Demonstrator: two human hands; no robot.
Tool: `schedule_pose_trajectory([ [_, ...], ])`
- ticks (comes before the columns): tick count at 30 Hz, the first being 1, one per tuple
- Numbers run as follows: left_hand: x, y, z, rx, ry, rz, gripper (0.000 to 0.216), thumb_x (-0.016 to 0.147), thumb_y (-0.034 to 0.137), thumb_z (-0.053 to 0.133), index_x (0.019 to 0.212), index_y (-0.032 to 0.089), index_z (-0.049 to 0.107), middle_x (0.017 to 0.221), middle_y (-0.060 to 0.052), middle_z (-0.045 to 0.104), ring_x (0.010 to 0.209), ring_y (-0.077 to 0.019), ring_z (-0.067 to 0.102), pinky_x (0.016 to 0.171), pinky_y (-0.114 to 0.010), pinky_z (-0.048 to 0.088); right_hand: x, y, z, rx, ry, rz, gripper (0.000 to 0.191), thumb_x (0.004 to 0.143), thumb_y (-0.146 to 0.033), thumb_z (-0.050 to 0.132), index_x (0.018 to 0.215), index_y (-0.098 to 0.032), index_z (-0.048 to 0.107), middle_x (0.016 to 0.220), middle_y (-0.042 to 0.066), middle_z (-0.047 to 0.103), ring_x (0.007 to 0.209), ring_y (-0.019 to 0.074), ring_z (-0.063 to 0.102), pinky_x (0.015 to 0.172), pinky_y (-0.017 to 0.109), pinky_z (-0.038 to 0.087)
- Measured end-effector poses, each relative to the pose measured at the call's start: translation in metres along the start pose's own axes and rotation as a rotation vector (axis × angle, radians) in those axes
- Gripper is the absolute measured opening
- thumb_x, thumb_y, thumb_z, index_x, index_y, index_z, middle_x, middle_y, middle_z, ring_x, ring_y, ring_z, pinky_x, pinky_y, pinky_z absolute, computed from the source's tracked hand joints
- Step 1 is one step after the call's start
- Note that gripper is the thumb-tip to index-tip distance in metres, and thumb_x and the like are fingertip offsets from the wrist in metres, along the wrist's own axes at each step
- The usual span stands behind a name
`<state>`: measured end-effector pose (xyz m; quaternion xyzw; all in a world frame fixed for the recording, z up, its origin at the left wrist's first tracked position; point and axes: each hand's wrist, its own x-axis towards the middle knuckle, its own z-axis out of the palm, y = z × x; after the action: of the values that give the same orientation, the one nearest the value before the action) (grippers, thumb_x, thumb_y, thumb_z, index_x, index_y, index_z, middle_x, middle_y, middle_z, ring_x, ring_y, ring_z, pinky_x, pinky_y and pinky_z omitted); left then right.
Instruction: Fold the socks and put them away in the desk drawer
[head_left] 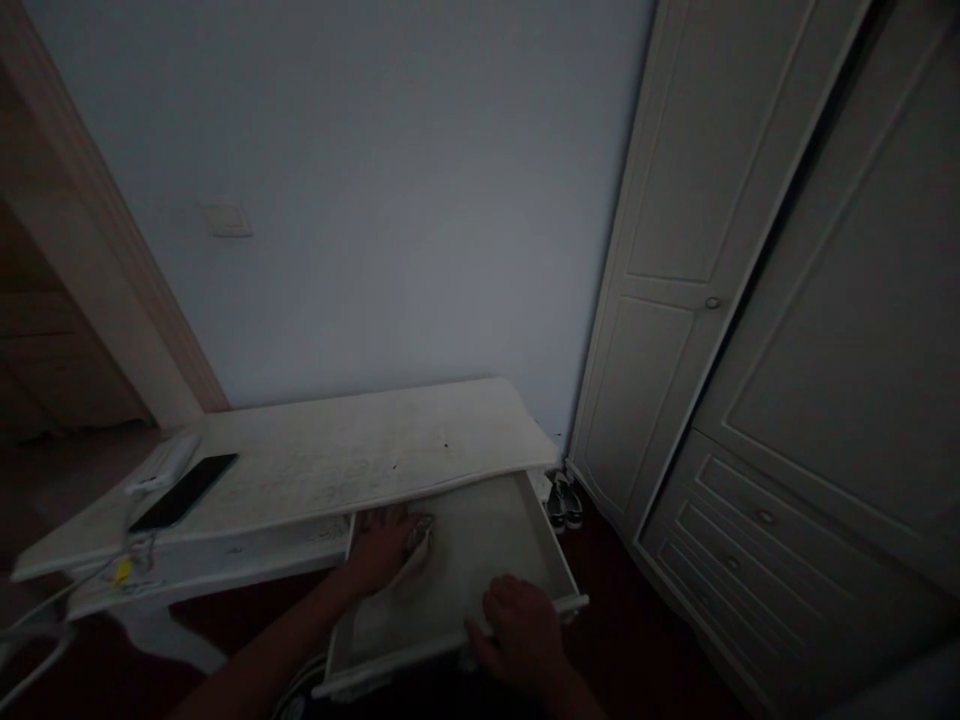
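Observation:
A pulled-out white drawer [480, 520] juts from the right part of a low white table [360, 440]. Inside it, near the left wall at the back, my left hand [382, 548] presses a crumpled cloth [420, 555] against the drawer; its fingers are partly hidden. The cloth looks light with a darker patterned part and hangs toward the drawer's bottom. My right hand [521, 622] is curled over the top of the drawer's front panel, right of the middle, gripping it.
On the table's left end lie a dark phone [186, 490] and a white power strip [166, 462] with cables. Shoes [564, 503] stand on the dark red floor beside the table. A white wardrobe [660, 250] rises at right, and a light switch [225, 219] is on the wall.

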<state>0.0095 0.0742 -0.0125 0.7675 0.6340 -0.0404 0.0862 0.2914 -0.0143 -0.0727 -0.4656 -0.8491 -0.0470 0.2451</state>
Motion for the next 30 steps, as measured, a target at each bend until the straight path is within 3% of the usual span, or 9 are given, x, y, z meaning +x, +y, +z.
schedule_pose_trajectory([
  [4, 0.028, 0.024, -0.002, -0.014, 0.062, -0.084, 0.065, 0.097, 0.027, 0.047, 0.161, 0.034, 0.041, 0.160, -0.017, 0.050, 0.141, -0.0439, 0.050, 0.104, -0.065, 0.047, 0.001, -0.001, -0.004, -0.001, 0.003, 0.006, 0.026, 0.096, -0.048, 0.064, 0.087, -0.023, 0.066, 0.090, 0.005, 0.071, 0.089, 0.0242, 0.066, 0.081, 0.036, 0.044],
  [8, 0.051, 0.063, 0.000, -0.041, 0.112, -0.093, 0.061, 0.099, 0.035, 0.052, 0.159, 0.039, 0.043, 0.149, -0.015, 0.061, 0.132, -0.0403, 0.058, 0.103, -0.061, 0.049, 0.001, -0.001, -0.002, 0.008, 0.050, 0.001, 0.021, 0.092, -0.045, 0.068, 0.087, -0.024, 0.066, 0.089, 0.004, 0.071, 0.086, 0.0232, 0.065, 0.078, 0.035, 0.042],
  [13, 0.067, 0.115, 0.000, -0.069, 0.163, 0.019, 0.054, 0.098, 0.037, 0.053, 0.152, 0.037, 0.052, 0.147, -0.013, 0.061, 0.130, -0.0371, 0.058, 0.105, -0.056, 0.048, 0.000, 0.000, 0.002, 0.015, 0.090, -0.019, 0.018, 0.090, -0.041, 0.069, 0.086, -0.024, 0.064, 0.086, 0.003, 0.070, 0.082, 0.0226, 0.065, 0.073, 0.034, 0.040],
  [18, 0.065, 0.151, 0.010, -0.077, 0.124, 0.235, 0.057, 0.094, 0.041, 0.062, 0.150, 0.037, 0.055, 0.155, -0.013, 0.055, 0.142, -0.0437, 0.046, 0.105, -0.063, 0.047, -0.001, 0.000, 0.003, 0.036, 0.133, -0.022, 0.017, 0.088, -0.040, 0.070, 0.089, -0.024, 0.063, 0.089, 0.003, 0.071, 0.084, 0.0237, 0.066, 0.076, 0.035, 0.041],
  [24, 0.043, 0.151, 0.029, -0.058, 0.024, 0.450, 0.044, 0.103, 0.038, 0.051, 0.145, 0.043, 0.061, 0.174, -0.001, 0.030, 0.151, -0.0426, 0.036, 0.111, -0.066, 0.043, -0.001, 0.000, 0.006, 0.083, 0.168, -0.038, 0.016, 0.087, -0.038, 0.070, 0.092, -0.025, 0.062, 0.091, 0.002, 0.071, 0.083, 0.0222, 0.065, 0.075, 0.034, 0.041],
  [30, 0.021, 0.115, 0.035, -0.086, -0.051, 0.488, 0.060, 0.091, 0.044, 0.068, 0.149, 0.047, 0.055, 0.172, -0.005, 0.036, 0.148, -0.0481, 0.039, 0.108, -0.069, 0.046, 0.001, 0.000, 0.005, 0.093, 0.210, -0.045, 0.014, 0.087, -0.036, 0.069, 0.092, -0.025, 0.062, 0.093, 0.003, 0.072, 0.086, 0.0233, 0.066, 0.079, 0.035, 0.042],
])
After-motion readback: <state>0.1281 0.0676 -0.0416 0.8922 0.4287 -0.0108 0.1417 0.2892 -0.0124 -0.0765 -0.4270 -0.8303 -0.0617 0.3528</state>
